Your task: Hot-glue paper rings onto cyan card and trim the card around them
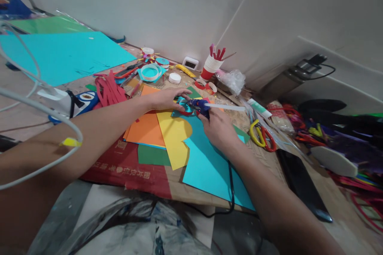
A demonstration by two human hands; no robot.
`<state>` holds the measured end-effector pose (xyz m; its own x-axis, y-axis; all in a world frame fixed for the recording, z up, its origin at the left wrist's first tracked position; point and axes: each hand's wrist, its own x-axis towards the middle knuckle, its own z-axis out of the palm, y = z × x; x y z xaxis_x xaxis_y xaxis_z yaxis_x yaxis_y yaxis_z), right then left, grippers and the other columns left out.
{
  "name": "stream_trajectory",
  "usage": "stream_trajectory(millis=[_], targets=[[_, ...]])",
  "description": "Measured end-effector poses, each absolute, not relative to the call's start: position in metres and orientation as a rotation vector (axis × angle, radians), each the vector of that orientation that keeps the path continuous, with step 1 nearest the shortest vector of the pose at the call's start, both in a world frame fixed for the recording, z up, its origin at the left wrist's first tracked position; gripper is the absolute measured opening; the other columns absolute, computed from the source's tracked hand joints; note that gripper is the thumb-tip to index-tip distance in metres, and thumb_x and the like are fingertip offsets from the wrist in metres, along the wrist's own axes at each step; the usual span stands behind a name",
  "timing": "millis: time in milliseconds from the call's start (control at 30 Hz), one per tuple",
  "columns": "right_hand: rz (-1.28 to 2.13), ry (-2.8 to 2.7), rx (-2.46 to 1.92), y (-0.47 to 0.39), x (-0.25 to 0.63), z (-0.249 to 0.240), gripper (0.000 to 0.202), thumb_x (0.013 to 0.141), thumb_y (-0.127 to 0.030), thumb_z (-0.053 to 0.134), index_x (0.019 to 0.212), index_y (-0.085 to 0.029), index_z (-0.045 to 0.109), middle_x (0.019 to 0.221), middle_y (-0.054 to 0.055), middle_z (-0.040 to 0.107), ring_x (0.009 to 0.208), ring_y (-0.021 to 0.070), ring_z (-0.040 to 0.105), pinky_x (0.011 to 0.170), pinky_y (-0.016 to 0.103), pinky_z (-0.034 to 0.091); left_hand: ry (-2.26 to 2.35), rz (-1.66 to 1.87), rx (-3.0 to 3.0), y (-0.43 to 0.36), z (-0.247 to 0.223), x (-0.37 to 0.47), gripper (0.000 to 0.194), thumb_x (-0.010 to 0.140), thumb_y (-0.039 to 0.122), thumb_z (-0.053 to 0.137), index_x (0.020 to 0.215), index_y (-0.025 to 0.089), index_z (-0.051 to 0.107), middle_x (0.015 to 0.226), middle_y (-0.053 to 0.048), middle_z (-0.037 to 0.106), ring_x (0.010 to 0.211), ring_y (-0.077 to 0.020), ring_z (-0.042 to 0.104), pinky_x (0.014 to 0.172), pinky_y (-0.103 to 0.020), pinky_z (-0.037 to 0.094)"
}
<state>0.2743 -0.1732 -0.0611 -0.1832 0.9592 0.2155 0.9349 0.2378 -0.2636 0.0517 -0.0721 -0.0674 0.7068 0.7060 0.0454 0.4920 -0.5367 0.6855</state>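
My right hand [219, 124] is closed round a blue glue gun [201, 105], with a white glue stick [226, 107] reaching out of its back to the right. The nozzle end meets a small red and blue paper ring [186, 106]. My left hand [170, 99] is at the ring's left side, thumb and fingers curved against it. Below the hands lie a blue sheet [206, 167], a yellow cut sheet [173, 133] and orange sheets [148, 129]. The gun's black cord [231, 187] runs down over the blue sheet.
Yellow and red scissors [257, 134] and a black phone [302, 185] lie at right. Behind stand a paper cup [210, 66] of red sticks and a metal bottle [284, 81]. Red strips [110, 89] lie at left. A white cable [44, 113] crosses the left foreground.
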Motion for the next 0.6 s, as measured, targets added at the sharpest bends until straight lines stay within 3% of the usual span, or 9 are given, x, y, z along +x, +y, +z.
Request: stream_trajectory(millis=[133,333,600], targets=[[0.123,-2.165,-1.735,-0.173,0.278,-0.063,0.030,0.097,-0.030,0.051,0.116,-0.014,0.068,0.118,0.022,0.073,0.111,0.0369,0.068,0.096,0.048,0.052,0.865,0.428,2.247,-0.072,-0.068,0.051,0.081,0.080,0.041,0.075,0.153,0.023,0.045,0.146,-0.009,0.064,0.138,-0.0265,0.055,0.113,-0.036,0.038],[0.106,-2.131,-1.740,-0.177,0.285,-0.063,0.026,0.096,-0.032,0.051,0.108,-0.016,0.068,0.113,0.020,0.074,0.108,0.0360,0.068,0.094,0.048,0.052,0.824,0.475,2.234,-0.073,-0.070,0.051,0.084,0.080,0.038,0.075,0.155,0.022,0.043,0.157,-0.011,0.054,0.145,-0.0273,0.049,0.116,-0.037,0.036],[0.138,-2.122,-1.776,-0.180,0.284,-0.059,0.028,0.097,-0.032,0.050,0.111,-0.014,0.067,0.117,0.021,0.073,0.112,0.0361,0.068,0.097,0.047,0.051,0.794,0.442,2.279,-0.073,-0.068,0.052,0.081,0.081,0.037,0.070,0.156,0.022,0.042,0.147,-0.010,0.064,0.139,-0.0271,0.054,0.115,-0.038,0.036]])
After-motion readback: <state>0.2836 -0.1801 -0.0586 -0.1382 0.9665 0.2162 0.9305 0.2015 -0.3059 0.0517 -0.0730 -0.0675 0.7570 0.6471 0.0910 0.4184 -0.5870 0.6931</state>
